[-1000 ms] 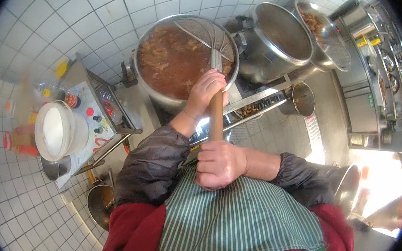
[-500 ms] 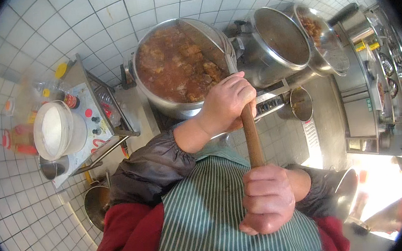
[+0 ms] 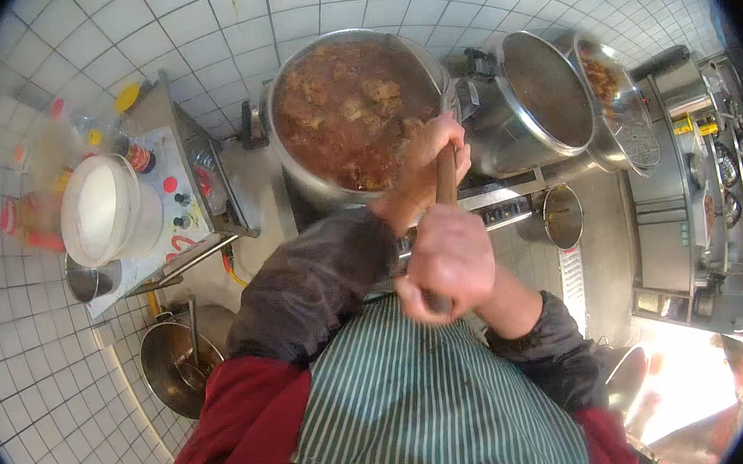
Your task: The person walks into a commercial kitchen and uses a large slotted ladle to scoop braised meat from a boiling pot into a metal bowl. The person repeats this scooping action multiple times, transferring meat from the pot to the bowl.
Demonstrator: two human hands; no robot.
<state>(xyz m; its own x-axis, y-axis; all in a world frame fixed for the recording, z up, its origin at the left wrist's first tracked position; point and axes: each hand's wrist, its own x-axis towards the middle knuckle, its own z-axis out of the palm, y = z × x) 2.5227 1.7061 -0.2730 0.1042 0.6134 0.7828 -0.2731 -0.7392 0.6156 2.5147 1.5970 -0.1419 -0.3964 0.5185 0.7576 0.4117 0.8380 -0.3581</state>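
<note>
Apron (image 3: 434,397) nearest us, green-and-white striped. Just above it our right hand (image 3: 449,262), slightly blurred, clenches the butt of a wooden-handled skimmer (image 3: 446,176). Farther up, our left hand (image 3: 427,161) wraps the shaft by the near-right rim of the steel stockpot (image 3: 304,177); of the two, it is nearer the pot. Key relation: the skimmer's long axis runs away from our body, up and slightly right, to the pot's right side. Its mesh head lies beyond both hands, mostly hidden; how deep, we cannot tell. Reddish-brown stew (image 3: 350,112) fills the pot, chunks at the surface.

Against half a second ago: right hand higher, farther left, closer to the left one; less bare shaft between them; mesh head, plain then, barely shows.
</note>
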